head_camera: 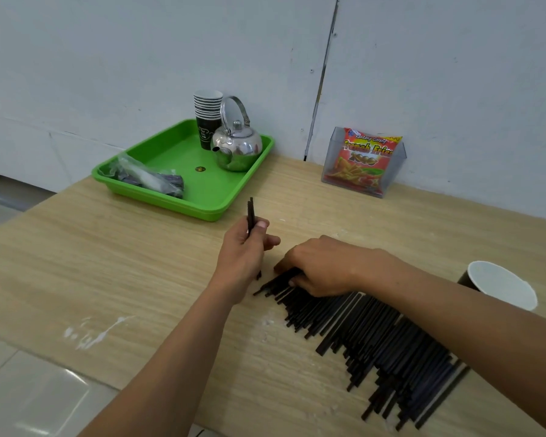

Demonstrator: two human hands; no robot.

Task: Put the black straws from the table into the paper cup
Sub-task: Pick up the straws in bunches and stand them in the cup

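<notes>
A wide spread of black straws [375, 339] lies flat on the wooden table [123, 263], from the centre to the lower right. My left hand [245, 250] holds a few black straws [250, 212] upright, just left of the pile's far end. My right hand [322, 266] rests palm down on the far end of the pile, fingers pinching some straws there. The paper cup [501, 285], dark outside and white inside, stands open at the right, behind my right forearm.
A green tray [183, 197] at the back holds a stack of paper cups [207, 118], a steel kettle [237, 146] and a plastic bag [145, 178]. A clear holder with a snack packet [364, 162] stands against the wall. White smears [92, 332] mark the table's near left.
</notes>
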